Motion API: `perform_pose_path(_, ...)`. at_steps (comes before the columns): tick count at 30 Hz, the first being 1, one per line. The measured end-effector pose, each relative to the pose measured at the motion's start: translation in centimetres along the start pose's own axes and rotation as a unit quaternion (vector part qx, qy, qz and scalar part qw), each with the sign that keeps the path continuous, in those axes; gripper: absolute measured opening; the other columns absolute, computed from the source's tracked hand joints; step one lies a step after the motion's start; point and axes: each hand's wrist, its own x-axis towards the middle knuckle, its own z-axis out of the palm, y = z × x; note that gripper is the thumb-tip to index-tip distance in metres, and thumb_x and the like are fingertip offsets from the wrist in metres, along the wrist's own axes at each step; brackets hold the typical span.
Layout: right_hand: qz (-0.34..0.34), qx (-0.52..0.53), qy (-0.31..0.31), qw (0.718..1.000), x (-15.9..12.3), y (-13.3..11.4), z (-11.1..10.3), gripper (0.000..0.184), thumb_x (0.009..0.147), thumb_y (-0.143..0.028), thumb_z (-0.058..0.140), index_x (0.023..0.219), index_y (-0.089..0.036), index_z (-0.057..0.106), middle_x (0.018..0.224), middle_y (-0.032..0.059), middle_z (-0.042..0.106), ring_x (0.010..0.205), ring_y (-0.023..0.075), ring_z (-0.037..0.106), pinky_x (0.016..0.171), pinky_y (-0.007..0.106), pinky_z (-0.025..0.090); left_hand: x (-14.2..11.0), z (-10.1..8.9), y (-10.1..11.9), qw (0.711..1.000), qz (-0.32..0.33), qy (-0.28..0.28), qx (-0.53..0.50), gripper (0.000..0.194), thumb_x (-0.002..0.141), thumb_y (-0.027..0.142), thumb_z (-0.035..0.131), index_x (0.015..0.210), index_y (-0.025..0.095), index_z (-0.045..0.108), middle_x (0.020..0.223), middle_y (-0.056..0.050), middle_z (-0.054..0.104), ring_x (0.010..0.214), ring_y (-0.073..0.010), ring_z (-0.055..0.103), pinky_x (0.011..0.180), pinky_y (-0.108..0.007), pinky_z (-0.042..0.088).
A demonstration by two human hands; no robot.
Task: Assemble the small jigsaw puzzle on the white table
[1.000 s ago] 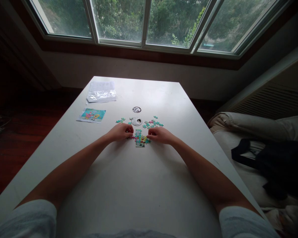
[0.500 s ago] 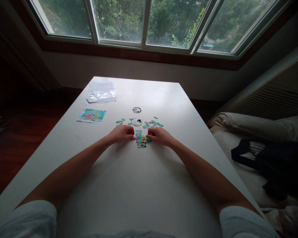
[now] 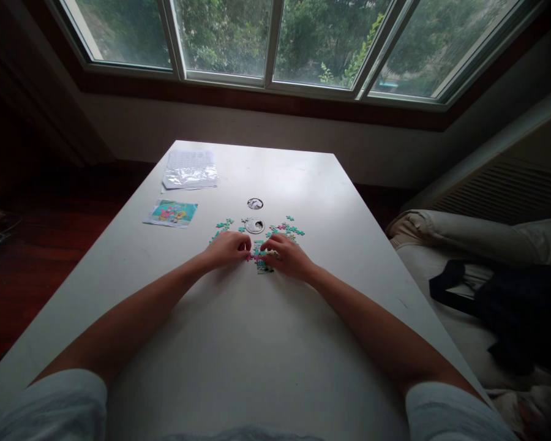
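Note:
A partly joined jigsaw puzzle (image 3: pixel 261 267), mostly teal with printed cartoon figures, lies flat on the white table between my hands. My left hand (image 3: pixel 228 248) is at its left edge, fingers curled and thumb pressed in by a pink puzzle piece (image 3: pixel 250 258). Over the right part of the joined puzzle reaches my right hand (image 3: pixel 285 254), thumb and forefinger apart, covering some of the picture. Loose puzzle pieces (image 3: pixel 296 230) lie scattered beyond my right hand, and more teal pieces (image 3: pixel 223 224) beyond my left.
Two round, grey-and-white discs (image 3: pixel 254 226) lie just past the puzzle. To the left are a colourful picture sheet (image 3: pixel 172 212) and a clear plastic bag with papers (image 3: pixel 190 170). A pale couch (image 3: pixel 413 263) with dark cloth (image 3: pixel 523 306) stands right of the table (image 3: pixel 266 349).
My right hand has moved left from the puzzle's right edge to over it, its thumb and forefinger spreading. My left hand has stayed almost in place. The view has shifted slightly.

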Motion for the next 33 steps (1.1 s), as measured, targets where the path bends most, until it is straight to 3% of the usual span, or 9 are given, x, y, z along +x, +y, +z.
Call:
perform_pose_path(8, -0.018, -0.041, -0.023, 0.999, 0.0, 0.3, 0.2, 0.026, 0.091, -0.040, 0.071, 0.114, -0.026, 0.068, 0.108, 0.0082, 0.060, 0.105, 0.0261, 0.053, 0.092, 0.040, 0.045, 0.2, 0.1, 0.1, 0.999, 0.003, 0.036, 0.011, 0.013, 0.084, 0.033, 0.064, 0.081, 0.022, 0.070, 0.075, 0.001, 0.069, 0.071, -0.0151, 0.060, 0.067, -0.027, 0.038)
perform_pose_path(14, -0.023, -0.038, -0.023, 0.999, -0.1, 0.7, 0.2, 0.025, 0.093, -0.041, 0.068, 0.114, -0.026, 0.068, 0.107, 0.0083, 0.059, 0.104, 0.0253, 0.053, 0.091, 0.038, 0.045, 0.4, -3.0, -0.9, 0.995, 0.004, 0.093, 0.025, 0.021, 0.092, 0.033, 0.055, 0.093, 0.022, 0.072, 0.083, 0.000, 0.072, 0.074, -0.0156, 0.061, 0.068, -0.026, 0.040)
perform_pose_path(18, -0.032, -0.040, -0.021, 0.998, -0.2, 0.9, 0.3, 0.026, 0.092, -0.040, 0.069, 0.115, -0.026, 0.068, 0.107, 0.0083, 0.060, 0.103, 0.0251, 0.053, 0.092, 0.038, 0.045, 0.2, -4.8, -2.2, 0.999, 0.012, 0.031, 0.038, 0.022, 0.091, 0.033, 0.055, 0.098, 0.023, 0.073, 0.086, -0.001, 0.073, 0.075, -0.0160, 0.063, 0.069, -0.025, 0.042)
perform_pose_path(23, -0.034, -0.049, -0.016, 0.998, -0.2, 1.0, 0.5, 0.028, 0.093, -0.041, 0.068, 0.116, -0.026, 0.067, 0.108, 0.0089, 0.060, 0.103, 0.0255, 0.053, 0.093, 0.040, 0.045, -0.2, -5.3, -3.0, 0.991, 0.076, -0.060, 0.097, 0.021, 0.088, 0.025, 0.057, 0.102, 0.025, 0.074, 0.095, -0.001, 0.075, 0.082, -0.0170, 0.065, 0.072, -0.025, 0.042)
perform_pose_path(33, -0.018, -0.060, -0.012, 0.998, -0.1, 0.6, 0.6, 0.028, 0.094, -0.040, 0.067, 0.117, -0.025, 0.067, 0.111, 0.0096, 0.060, 0.104, 0.0254, 0.053, 0.093, 0.039, 0.045, -0.3, -5.1, -3.3, 0.984, 0.091, -0.102, 0.114, 0.020, 0.086, 0.038, 0.065, 0.098, 0.024, 0.072, 0.100, -0.003, 0.070, 0.091, -0.0195, 0.064, 0.074, -0.026, 0.042)
